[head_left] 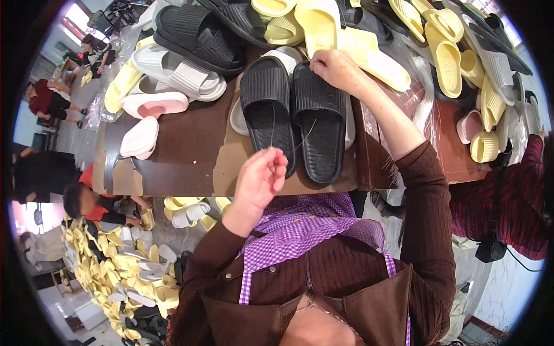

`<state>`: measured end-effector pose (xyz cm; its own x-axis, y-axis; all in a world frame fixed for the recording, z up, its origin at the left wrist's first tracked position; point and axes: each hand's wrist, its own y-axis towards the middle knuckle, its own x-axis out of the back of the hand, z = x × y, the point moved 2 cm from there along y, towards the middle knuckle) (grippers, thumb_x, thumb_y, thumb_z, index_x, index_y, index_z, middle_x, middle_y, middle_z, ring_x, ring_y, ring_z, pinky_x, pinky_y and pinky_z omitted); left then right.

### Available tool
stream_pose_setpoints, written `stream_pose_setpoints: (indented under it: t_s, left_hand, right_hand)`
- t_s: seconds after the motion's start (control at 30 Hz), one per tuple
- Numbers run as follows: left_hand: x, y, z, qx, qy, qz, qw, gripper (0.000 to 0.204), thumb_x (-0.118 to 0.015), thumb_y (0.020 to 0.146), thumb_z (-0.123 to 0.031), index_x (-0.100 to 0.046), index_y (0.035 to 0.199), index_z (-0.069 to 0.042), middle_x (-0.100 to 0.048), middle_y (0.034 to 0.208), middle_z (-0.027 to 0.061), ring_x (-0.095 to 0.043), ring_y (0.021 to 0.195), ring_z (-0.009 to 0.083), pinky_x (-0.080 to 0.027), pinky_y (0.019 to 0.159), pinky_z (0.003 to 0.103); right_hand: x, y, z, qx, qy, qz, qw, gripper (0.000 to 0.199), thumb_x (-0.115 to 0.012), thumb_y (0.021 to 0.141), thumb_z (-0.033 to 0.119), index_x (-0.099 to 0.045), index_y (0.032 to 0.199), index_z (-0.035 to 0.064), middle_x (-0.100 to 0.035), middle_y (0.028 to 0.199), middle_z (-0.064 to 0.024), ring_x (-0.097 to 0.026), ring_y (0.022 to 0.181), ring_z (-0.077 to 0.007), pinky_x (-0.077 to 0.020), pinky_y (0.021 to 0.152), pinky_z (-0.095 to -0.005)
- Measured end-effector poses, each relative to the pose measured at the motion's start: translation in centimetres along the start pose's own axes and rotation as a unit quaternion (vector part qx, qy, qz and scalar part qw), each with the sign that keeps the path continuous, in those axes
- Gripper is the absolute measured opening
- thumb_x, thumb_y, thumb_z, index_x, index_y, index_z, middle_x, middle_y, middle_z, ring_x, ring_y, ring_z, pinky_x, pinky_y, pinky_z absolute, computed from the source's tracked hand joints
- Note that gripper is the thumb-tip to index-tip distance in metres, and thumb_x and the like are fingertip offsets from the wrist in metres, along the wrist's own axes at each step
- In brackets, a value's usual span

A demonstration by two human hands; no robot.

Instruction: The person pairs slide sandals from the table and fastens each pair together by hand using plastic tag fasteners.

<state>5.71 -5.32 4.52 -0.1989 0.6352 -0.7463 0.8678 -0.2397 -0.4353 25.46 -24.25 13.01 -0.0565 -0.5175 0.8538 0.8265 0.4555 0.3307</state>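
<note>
A pair of black ribbed slide slippers lies side by side on the table before me, the left slipper [265, 95] and the right slipper [319, 98], toes pointing away. My right hand [340, 70] is closed at the toe edge of the right one. Below the heels, my left hand [262, 176] is raised with fingers curled, and a thin pale strand [273, 124] runs from the left slipper down to its fingertips. Another strand [310, 131] shows over the right slipper. Pale slippers, mostly hidden, lie under the black pair.
Loose black, yellow, white and pink slippers heap along the far side, including a pink slipper [156, 105] at left and a yellow slipper [445, 60] at right. The brown table [190, 155] ends just in front of me. A large slipper pile [109, 271] covers the floor; people work nearby.
</note>
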Motion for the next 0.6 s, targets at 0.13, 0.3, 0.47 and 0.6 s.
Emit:
stream_pose_setpoints:
  t_s: [0.13, 0.3, 0.47, 0.6]
  left_hand:
    - [-0.6, 4.7, -3.3, -0.013, 0.08, -0.027, 0.996, 0.016, -0.052, 0.091, -0.02, -0.055, 0.088, -0.005, -0.058, 0.072, 0.0052, -0.055, 0.055, 0.0114, -0.037, 0.035, 0.023]
    - [-2.9, 7.6, -4.9, -0.089, 0.221, -0.071, 0.969, 0.015, -0.05, 0.09, -0.016, -0.054, 0.082, -0.004, -0.055, 0.063, 0.0049, -0.051, 0.044, 0.011, -0.033, 0.031, 0.024]
    - [-3.9, 8.7, -4.3, -0.134, 0.314, -0.085, 0.936, 0.016, -0.049, 0.088, -0.013, -0.053, 0.077, -0.002, -0.052, 0.058, 0.0049, -0.046, 0.037, 0.0107, -0.031, 0.028, 0.023]
    - [-4.1, 8.8, -4.5, -0.147, 0.32, -0.102, 0.93, 0.018, -0.048, 0.087, -0.011, -0.052, 0.072, -0.001, -0.051, 0.056, 0.0049, -0.045, 0.035, 0.0106, -0.03, 0.027, 0.023]
  right_hand:
    - [-0.3, 0.6, 0.2, 0.0, 0.023, -0.008, 1.0, 0.016, -0.058, 0.081, 0.014, -0.065, 0.087, 0.0005, -0.065, 0.075, -0.0168, -0.065, 0.073, -0.0277, -0.0499, 0.068, -0.0352]
    - [-1.3, 1.8, 0.6, 0.034, 0.079, -0.035, 0.996, 0.017, -0.058, 0.083, 0.015, -0.064, 0.09, 0.0003, -0.066, 0.077, -0.0124, -0.063, 0.073, -0.0207, -0.0494, 0.07, -0.0321]
    - [-2.8, 3.9, 0.6, 0.031, 0.214, 0.034, 0.976, 0.019, -0.06, 0.083, 0.017, -0.064, 0.091, -0.0003, -0.065, 0.08, -0.0084, -0.06, 0.076, -0.016, -0.0479, 0.072, -0.029]
    - [-3.5, 5.0, 1.4, -0.034, 0.276, 0.093, 0.956, 0.022, -0.061, 0.08, 0.018, -0.065, 0.091, -0.0003, -0.065, 0.081, -0.0109, -0.061, 0.077, -0.0186, -0.0474, 0.073, -0.0297]
